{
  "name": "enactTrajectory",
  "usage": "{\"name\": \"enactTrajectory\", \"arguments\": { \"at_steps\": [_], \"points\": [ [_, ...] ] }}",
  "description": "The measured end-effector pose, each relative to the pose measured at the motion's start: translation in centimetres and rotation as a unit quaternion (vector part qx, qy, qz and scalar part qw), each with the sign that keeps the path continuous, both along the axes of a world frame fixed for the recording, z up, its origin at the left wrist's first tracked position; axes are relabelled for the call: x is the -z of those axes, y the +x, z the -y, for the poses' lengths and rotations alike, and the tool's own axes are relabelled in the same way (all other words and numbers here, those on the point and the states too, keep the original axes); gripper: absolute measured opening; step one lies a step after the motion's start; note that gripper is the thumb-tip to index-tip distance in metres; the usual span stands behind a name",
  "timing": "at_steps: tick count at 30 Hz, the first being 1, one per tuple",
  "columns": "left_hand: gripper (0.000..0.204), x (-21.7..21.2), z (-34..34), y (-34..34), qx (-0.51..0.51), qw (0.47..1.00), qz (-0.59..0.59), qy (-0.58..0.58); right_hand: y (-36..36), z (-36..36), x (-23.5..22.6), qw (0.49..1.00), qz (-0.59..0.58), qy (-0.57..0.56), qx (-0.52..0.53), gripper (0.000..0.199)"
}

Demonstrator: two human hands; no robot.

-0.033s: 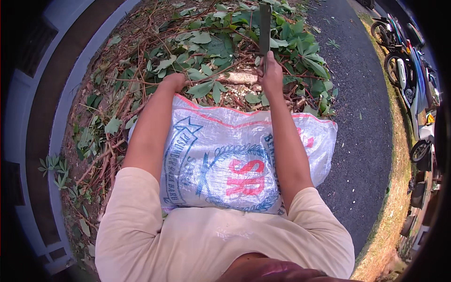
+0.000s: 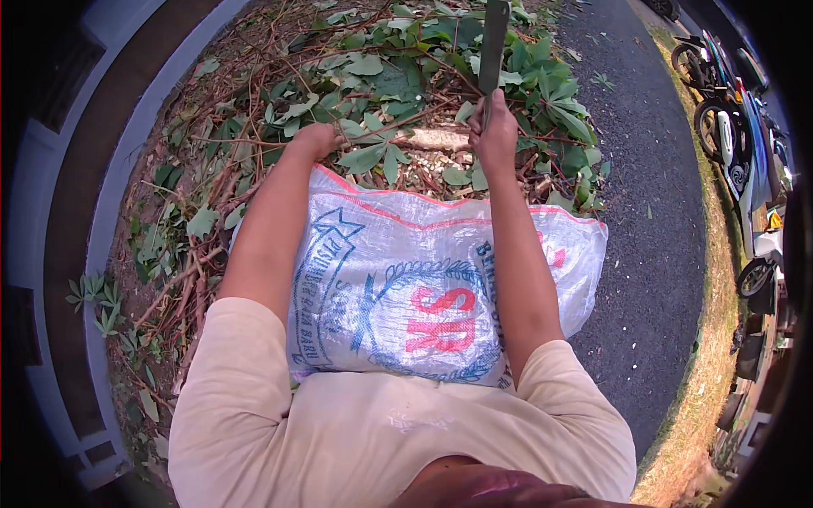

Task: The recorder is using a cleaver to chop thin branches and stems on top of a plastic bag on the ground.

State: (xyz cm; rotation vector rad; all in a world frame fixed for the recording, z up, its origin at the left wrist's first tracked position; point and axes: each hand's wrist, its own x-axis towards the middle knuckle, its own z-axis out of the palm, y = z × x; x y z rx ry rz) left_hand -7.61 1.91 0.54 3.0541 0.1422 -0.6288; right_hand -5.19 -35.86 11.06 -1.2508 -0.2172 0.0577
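Leafy stem [image 2: 366, 158] is pinched in the left hand [image 2: 316, 141]; the right hand [image 2: 496, 131] clasps a blade [image 2: 492, 51] (long, grey).

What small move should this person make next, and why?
Perhaps lower the blade toward the stem, well clear of the left hand. The right hand holds the blade raised and upright, the left hand seems closed on the leafy stem, and a pale log lies between the hands.
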Motion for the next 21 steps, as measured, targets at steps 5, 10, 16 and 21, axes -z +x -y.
{"name": "enactTrajectory", "arguments": {
  "at_steps": [5,10,16,21],
  "points": [
    [0.046,-2.3,1.9,-0.5,0.056,0.986,-0.035,-0.153,-0.6,0.2,1.9,0.993,0.112,0.014,0.044,0.047],
    [0.045,-2.0,2.0,-1.2,0.000,0.995,-0.030,-0.100,1.1,0.1,13.1,0.955,0.038,-0.285,0.066,0.057],
    [0.037,0.1,2.1,-0.6,-0.022,0.998,-0.051,-0.031,1.9,-1.3,15.0,0.925,-0.213,-0.316,0.014,0.061],
    [0.048,-0.4,1.7,0.4,-0.004,0.996,0.018,-0.087,0.3,-1.0,4.6,0.999,0.030,-0.016,0.029,0.052]
  ]
}}
